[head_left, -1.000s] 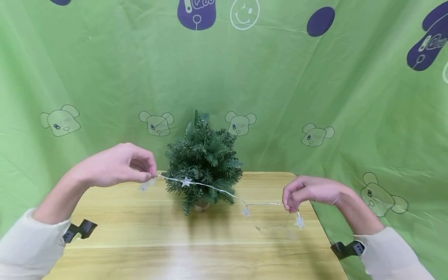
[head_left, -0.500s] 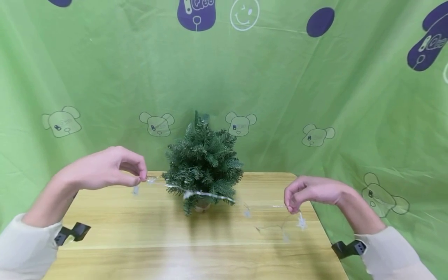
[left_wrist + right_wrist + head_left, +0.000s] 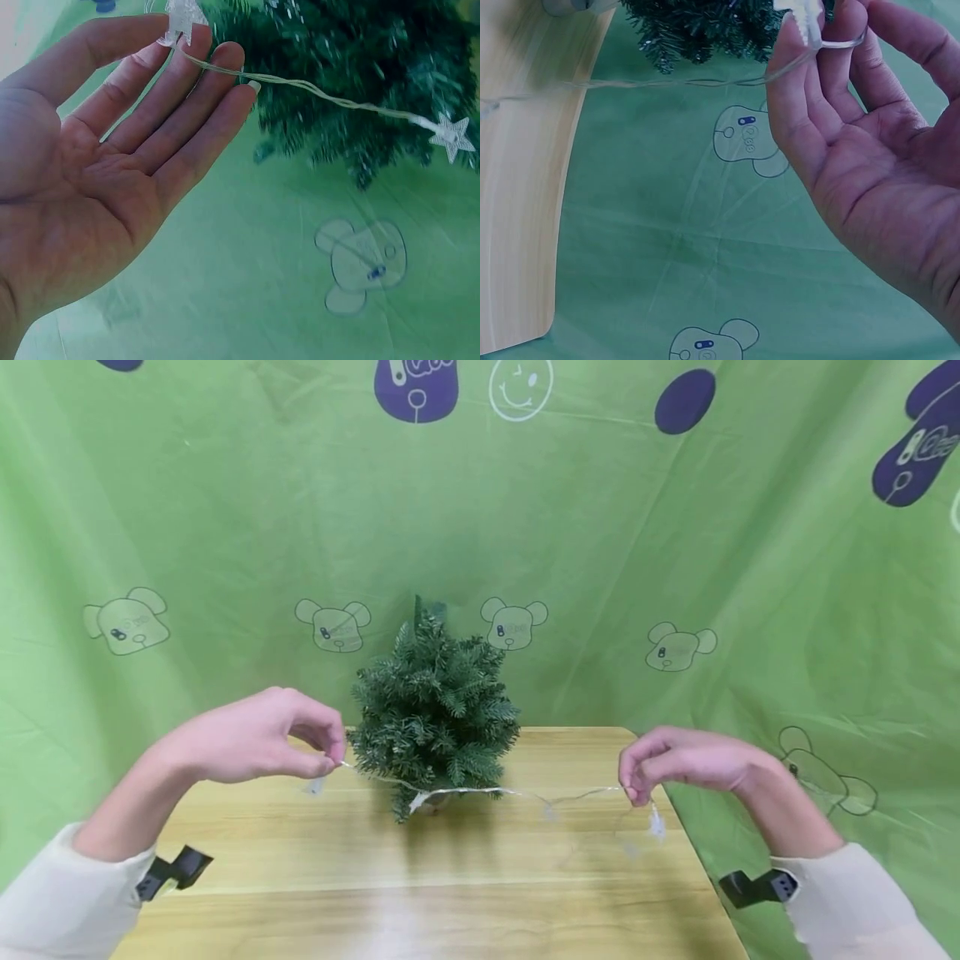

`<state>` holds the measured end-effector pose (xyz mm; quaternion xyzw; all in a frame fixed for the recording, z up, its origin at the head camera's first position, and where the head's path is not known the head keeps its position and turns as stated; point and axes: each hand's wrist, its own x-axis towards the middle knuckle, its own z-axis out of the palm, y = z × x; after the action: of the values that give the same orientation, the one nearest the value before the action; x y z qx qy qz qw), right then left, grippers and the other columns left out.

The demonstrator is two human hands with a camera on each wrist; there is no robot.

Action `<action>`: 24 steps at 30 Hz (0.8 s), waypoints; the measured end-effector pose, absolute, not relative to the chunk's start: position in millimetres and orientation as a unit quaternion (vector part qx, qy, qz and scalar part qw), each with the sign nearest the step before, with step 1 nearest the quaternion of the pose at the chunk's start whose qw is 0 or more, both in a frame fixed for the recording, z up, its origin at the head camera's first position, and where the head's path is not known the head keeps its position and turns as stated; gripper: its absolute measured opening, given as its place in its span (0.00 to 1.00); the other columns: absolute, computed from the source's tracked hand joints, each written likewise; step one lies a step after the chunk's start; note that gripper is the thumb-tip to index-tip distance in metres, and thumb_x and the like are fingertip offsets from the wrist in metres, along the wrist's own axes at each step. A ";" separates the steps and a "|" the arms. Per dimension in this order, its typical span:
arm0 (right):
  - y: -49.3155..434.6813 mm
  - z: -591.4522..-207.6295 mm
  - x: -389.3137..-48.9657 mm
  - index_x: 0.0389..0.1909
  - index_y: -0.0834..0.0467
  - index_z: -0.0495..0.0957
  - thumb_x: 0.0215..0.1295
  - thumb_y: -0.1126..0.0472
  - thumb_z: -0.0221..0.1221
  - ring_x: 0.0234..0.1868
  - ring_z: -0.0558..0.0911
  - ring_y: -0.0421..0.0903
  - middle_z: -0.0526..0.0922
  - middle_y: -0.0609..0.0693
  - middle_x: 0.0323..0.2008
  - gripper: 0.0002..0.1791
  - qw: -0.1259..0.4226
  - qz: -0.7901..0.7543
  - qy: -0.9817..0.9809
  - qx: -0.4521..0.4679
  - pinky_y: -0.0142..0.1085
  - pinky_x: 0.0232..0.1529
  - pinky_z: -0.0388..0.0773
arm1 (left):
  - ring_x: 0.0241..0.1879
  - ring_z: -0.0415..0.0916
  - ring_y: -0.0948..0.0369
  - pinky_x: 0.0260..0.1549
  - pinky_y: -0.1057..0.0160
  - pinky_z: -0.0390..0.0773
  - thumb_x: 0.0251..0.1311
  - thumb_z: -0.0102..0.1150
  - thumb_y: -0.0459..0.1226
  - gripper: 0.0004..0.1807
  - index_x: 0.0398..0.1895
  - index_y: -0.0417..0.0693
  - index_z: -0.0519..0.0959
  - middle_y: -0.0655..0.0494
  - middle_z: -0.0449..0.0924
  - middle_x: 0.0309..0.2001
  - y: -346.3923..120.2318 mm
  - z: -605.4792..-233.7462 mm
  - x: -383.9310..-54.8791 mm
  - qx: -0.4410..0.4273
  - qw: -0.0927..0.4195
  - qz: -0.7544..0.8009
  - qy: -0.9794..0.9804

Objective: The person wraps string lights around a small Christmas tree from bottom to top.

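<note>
A string of clear star lights point(image 3: 480, 790) spans between the two hands, sagging slightly in front of a small green Christmas tree point(image 3: 438, 702). My left hand point(image 3: 258, 735) pinches the string's left part between thumb and fingertips; in the left wrist view a clear star point(image 3: 183, 21) sits at those fingertips and another star point(image 3: 451, 138) hangs farther along the wire. The right hand point(image 3: 693, 764) pinches the other part, and a star point(image 3: 657, 823) dangles just below it. In the right wrist view the wire point(image 3: 705, 82) runs leftward from the fingers.
The tree stands toward the back of a wooden table point(image 3: 420, 910), whose right edge slants down toward me. A green printed curtain point(image 3: 585, 527) hangs behind and at the sides. Small black cameras point(image 3: 174, 870) are on both wrists.
Over the last second both hands shift slightly; the left goes out left and comes back, a little lower, and the right edges rightward. The string's middle drops from the tree's front to near its base.
</note>
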<state>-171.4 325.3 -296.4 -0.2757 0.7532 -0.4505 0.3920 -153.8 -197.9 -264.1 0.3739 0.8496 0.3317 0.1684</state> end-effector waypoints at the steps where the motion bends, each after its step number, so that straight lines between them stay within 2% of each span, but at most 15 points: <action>1: 326.6 -295.7 -171.5 0.39 0.70 0.78 0.70 0.71 0.49 0.39 0.85 0.48 0.85 0.54 0.36 0.09 0.391 -0.455 0.750 -0.279 0.46 0.50 0.83 | 0.48 0.84 0.64 0.52 0.61 0.83 0.61 0.63 0.33 0.09 0.33 0.61 0.81 0.67 0.85 0.37 -193.8 -264.5 -153.3 0.377 0.170 0.329 0.849; 8: 338.3 -293.5 -173.6 0.42 0.74 0.75 0.71 0.74 0.43 0.41 0.84 0.46 0.85 0.52 0.39 0.12 0.388 -0.503 0.708 -0.308 0.42 0.50 0.82 | 0.43 0.84 0.65 0.45 0.62 0.84 0.60 0.61 0.31 0.09 0.32 0.59 0.82 0.65 0.84 0.34 -170.1 -266.4 -152.8 0.393 0.182 0.343 0.834; 17: 341.0 -286.6 -171.9 0.44 0.70 0.77 0.71 0.74 0.43 0.41 0.83 0.46 0.84 0.51 0.39 0.13 0.364 -0.509 0.719 -0.301 0.41 0.50 0.82 | 0.37 0.84 0.66 0.43 0.66 0.85 0.61 0.65 0.34 0.05 0.32 0.56 0.83 0.64 0.86 0.33 -141.2 -283.3 -155.3 0.392 0.176 0.349 0.833; 24: 342.0 -284.4 -170.4 0.45 0.69 0.77 0.72 0.74 0.42 0.41 0.83 0.47 0.84 0.52 0.40 0.14 0.364 -0.509 0.721 -0.299 0.41 0.51 0.82 | 0.34 0.83 0.69 0.39 0.69 0.84 0.61 0.66 0.34 0.04 0.31 0.54 0.84 0.63 0.87 0.31 -118.4 -296.4 -155.7 0.391 0.145 0.352 0.838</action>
<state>-170.4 342.0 -284.4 -0.2990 0.7205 -0.5088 0.3641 -155.7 -118.4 -296.4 0.3910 0.8381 0.3516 0.1454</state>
